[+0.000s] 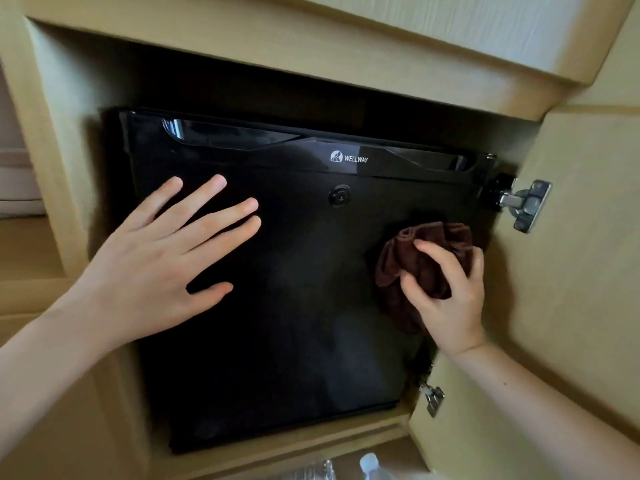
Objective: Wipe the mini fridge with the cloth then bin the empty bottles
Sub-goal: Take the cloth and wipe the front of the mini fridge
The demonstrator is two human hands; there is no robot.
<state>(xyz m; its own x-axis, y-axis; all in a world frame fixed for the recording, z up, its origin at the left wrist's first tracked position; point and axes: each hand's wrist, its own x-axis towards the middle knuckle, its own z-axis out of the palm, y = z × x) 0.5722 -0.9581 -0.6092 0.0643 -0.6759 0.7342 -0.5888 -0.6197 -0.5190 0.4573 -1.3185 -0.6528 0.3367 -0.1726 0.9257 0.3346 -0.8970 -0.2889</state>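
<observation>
From my feed, the biggest thing in front of me is the pale wooden cabinet [311, 46], whose recess fills most of the view. Its door [571, 271] is swung open on the right. Set inside the recess is the black mini fridge [277, 323], with its own door closed and its glossy front facing me. A recessed handle strip runs along the top edge of that front. My left hand [162, 258] lies flat on the left half of the fridge front, fingers straight and spread, thumb out to the side, holding nothing. My right hand [450, 296] is at the right side of the fridge front, about mid-height and close to the edge by the cabinet door. Its fingers and thumb are curled round the bunched brown cloth [394, 268], which it presses against the black surface. Folds of the cloth stick out above and to the left of the fingers. A metal hinge [519, 202] joins the cabinet door to the frame near the fridge's top right corner, and a smaller one [431, 396] shows lower down. At the bottom edge of the view, below the cabinet's lower rail, I can see the tops of clear plastic bottles [369, 462], one with a pale cap; I cannot tell whether they are empty. A round lock [339, 195] sits in the upper middle of the fridge front, just under the white WELLWAY logo [349, 157].
</observation>
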